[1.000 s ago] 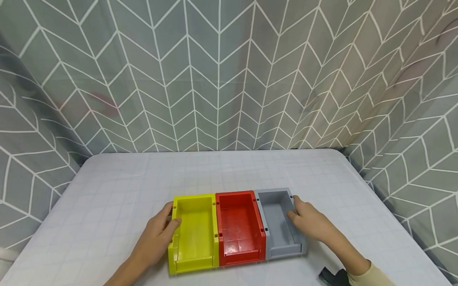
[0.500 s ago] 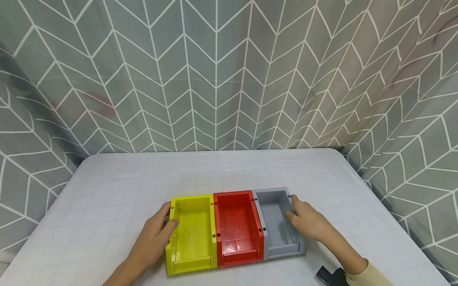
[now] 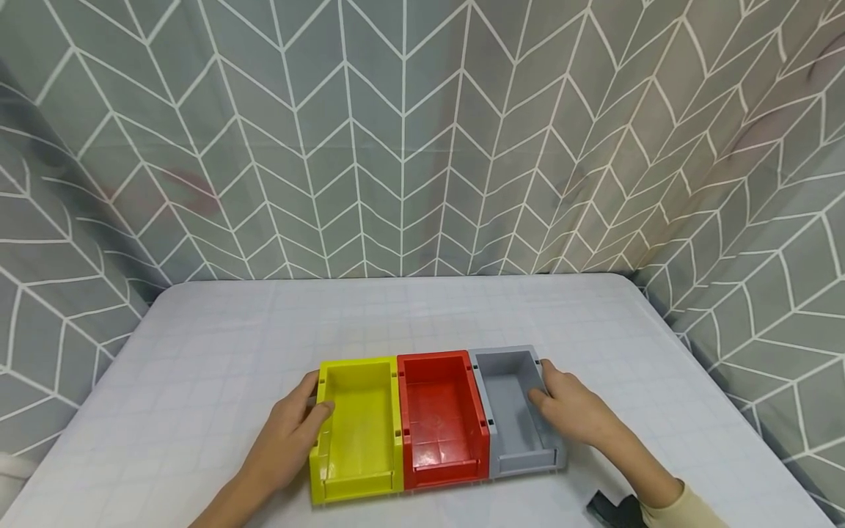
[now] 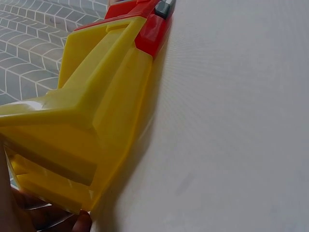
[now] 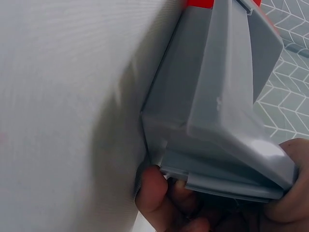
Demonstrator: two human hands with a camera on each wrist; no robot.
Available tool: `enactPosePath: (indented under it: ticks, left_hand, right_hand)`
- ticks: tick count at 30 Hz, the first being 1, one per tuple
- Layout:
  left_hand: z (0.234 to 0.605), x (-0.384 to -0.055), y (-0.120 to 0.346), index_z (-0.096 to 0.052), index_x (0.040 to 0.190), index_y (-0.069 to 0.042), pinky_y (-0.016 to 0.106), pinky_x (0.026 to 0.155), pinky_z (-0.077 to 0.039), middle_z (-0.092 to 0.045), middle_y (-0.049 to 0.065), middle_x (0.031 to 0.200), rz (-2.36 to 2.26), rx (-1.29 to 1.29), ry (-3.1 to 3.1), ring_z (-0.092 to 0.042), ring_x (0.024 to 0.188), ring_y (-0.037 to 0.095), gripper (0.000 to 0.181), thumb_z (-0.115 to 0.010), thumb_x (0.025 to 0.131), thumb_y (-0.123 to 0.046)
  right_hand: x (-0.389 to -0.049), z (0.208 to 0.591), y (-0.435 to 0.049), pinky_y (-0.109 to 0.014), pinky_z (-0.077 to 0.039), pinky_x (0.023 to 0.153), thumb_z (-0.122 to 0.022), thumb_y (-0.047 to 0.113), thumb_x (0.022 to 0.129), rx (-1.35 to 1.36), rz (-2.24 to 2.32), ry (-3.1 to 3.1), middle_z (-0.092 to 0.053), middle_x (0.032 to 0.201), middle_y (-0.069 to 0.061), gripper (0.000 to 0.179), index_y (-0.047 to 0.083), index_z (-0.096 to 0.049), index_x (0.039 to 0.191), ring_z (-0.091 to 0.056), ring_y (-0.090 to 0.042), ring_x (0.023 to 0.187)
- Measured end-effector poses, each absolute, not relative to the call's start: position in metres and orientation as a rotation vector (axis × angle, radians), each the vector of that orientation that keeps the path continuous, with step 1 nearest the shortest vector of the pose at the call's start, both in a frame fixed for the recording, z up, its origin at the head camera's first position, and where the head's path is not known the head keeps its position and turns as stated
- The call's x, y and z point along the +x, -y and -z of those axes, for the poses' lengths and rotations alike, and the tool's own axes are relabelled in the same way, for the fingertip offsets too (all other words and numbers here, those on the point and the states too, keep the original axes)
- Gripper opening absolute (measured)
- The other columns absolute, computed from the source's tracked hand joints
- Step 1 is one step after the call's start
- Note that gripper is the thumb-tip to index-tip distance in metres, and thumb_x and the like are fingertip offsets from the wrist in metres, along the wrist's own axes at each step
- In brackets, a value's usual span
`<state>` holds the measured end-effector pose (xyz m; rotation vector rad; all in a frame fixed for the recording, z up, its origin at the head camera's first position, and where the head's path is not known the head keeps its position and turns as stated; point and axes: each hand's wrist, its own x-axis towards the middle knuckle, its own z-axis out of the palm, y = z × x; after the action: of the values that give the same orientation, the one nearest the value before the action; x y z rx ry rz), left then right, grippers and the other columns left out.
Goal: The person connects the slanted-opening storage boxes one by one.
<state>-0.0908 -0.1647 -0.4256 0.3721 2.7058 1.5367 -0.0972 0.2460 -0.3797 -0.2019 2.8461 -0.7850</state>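
Note:
Three plastic storage bins stand side by side in a row in the head view: a yellow bin point(image 3: 359, 418), a red bin point(image 3: 441, 414) and a grey bin point(image 3: 511, 403). Nothing lies inside them. My left hand point(image 3: 285, 433) grips the yellow bin's outer side wall, thumb over the rim and fingers outside. On the other end, my right hand point(image 3: 574, 407) holds the grey bin's outer wall the same way. In the left wrist view, fingertips point(image 4: 83, 222) curl under the yellow bin's side. Right fingertips point(image 5: 153, 186) reach the grey bin's lower edge in the right wrist view.
The bins are on a white table point(image 3: 218, 352) with a faint grid. A black object point(image 3: 617, 510) shows beside the right sleeve point(image 3: 683, 507). A grey curtain point(image 3: 403, 147) with white chevron lines surrounds the far and side edges.
The whole head view shifts slightly and returns. Both hands keep their hold on the yellow and grey bins, and the row stays in the same place.

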Motion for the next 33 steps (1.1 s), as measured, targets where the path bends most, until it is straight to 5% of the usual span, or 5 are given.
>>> enactPosePath:
  ticks: [7, 25, 33]
  left_hand:
    - [0.425, -0.092, 0.164, -0.047, 0.149, -0.007, 0.048, 0.100, -0.053, -0.058, 0.011, 0.144, -1.537, 0.367, -2.711, -0.061, 0.127, 0.033, 0.044, -0.051, 0.106, -0.013]
    - [0.420, -0.091, 0.164, -0.042, 0.157, -0.003, 0.040, 0.096, -0.056, -0.056, 0.013, 0.149, -1.477, 0.304, -2.710, -0.065, 0.118, 0.025, 0.053, -0.054, 0.107, -0.017]
    - [0.416, -0.093, 0.165, -0.042, 0.157, -0.005, 0.046, 0.102, -0.052, -0.055, 0.015, 0.149, -1.473, 0.241, -2.693, -0.060, 0.128, 0.032, 0.053, -0.054, 0.108, -0.022]
  right_hand:
    - [-0.099, 0.380, -0.248, -0.064, -0.050, 0.095, -0.058, 0.013, 0.099, -0.247, 0.788, -2.889, -0.059, 0.128, -0.041, 0.056, -0.025, -0.041, 0.136, -0.059, -0.050, 0.121]
    - [-0.098, 0.380, -0.251, -0.067, -0.043, 0.103, -0.057, 0.013, 0.100, -0.257, 0.810, -2.873, -0.051, 0.133, -0.046, 0.063, -0.030, -0.034, 0.139, -0.051, -0.056, 0.128]
    - [-0.099, 0.383, -0.250, -0.065, -0.046, 0.100, -0.060, 0.012, 0.098, -0.268, 0.820, -2.898, -0.056, 0.128, -0.045, 0.059, -0.029, -0.039, 0.136, -0.056, -0.054, 0.124]
